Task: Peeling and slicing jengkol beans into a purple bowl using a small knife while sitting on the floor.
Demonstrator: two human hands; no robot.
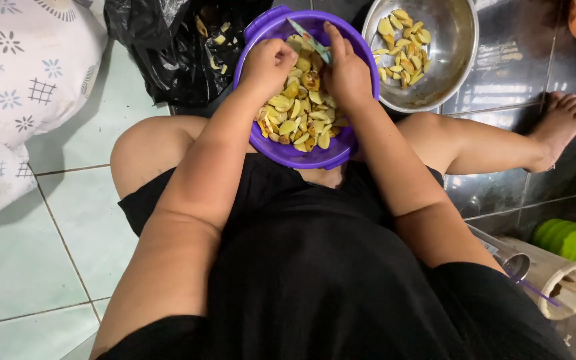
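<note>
Yellow seed pieces [298, 117] fill the purple bowl [321, 157] held between the person's knees on the tiled floor [55, 267]. The left hand [269, 63] is clenched around one piece; the right hand [346, 70] grips a small knife [308, 39]. A steel bowl [445, 60] of peeled pieces sits at the purple bowl's far right edge.

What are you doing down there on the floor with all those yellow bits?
A person sits on the tiled floor with a purple bowl of yellow pieces between their knees. The right hand holds a small knife over the bowl, and the left hand is closed around something too small to tell. A metal bowl beside it holds paler pieces. A black bag holds scraps.
</note>
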